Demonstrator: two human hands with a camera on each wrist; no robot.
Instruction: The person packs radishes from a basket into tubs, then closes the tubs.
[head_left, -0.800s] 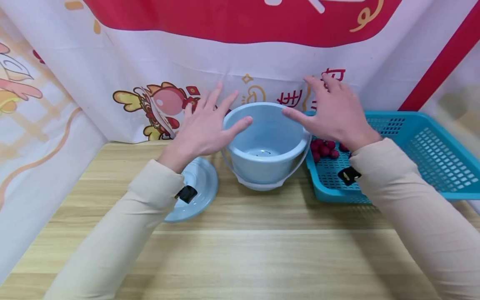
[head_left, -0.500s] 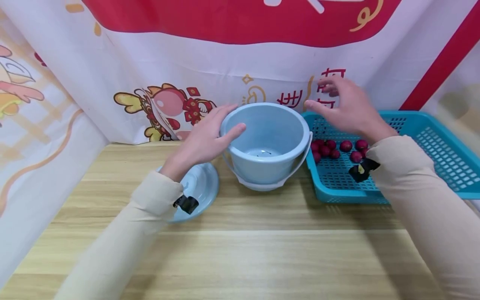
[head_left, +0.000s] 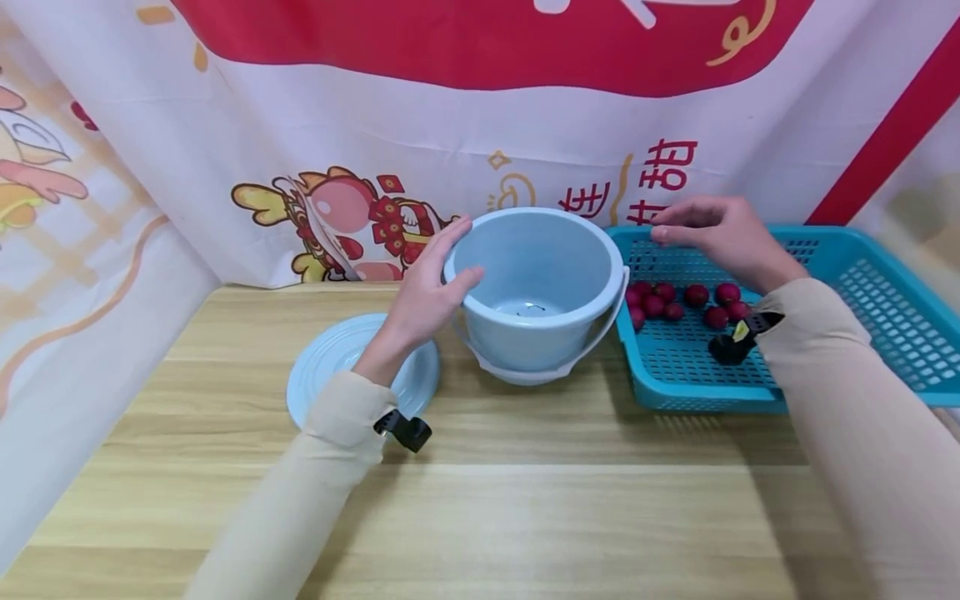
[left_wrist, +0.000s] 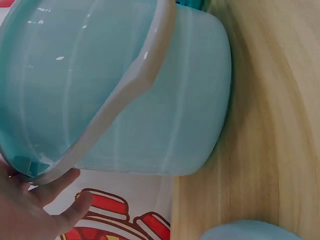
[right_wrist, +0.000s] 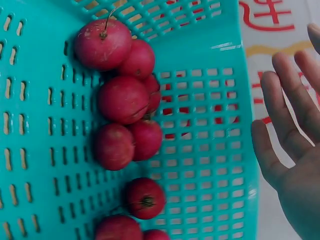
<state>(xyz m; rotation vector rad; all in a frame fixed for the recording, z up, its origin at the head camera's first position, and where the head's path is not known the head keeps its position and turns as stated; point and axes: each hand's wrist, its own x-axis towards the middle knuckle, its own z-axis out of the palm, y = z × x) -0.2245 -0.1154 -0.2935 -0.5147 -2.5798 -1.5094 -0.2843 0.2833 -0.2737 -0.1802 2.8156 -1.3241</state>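
A light blue bucket [head_left: 517, 342] stands upright on the table, its pale handle [left_wrist: 125, 90] hanging down along the near side. My left hand [head_left: 420, 304] holds its left rim, thumb over the edge and fingers along the outside. To the right, a teal plastic basket [head_left: 697, 402] holds several red radishes [head_left: 696, 295], clustered at its left side; one [right_wrist: 102, 44] shows a thin root tail. My right hand [head_left: 735, 242] is over the back of the basket, holding nothing. In the right wrist view its fingers [right_wrist: 280, 107] are slightly bent and apart from the radishes.
A light blue round lid [head_left: 318, 362] lies flat on the table left of the bucket, partly behind my left wrist. A printed cloth [head_left: 450, 125] hangs close behind the bucket and basket. The wooden table [head_left: 525, 525] extends toward me.
My left hand has come down from above onto the bucket's left rim. My right hand has moved right and lower, from near the bucket's right rim to over the basket.
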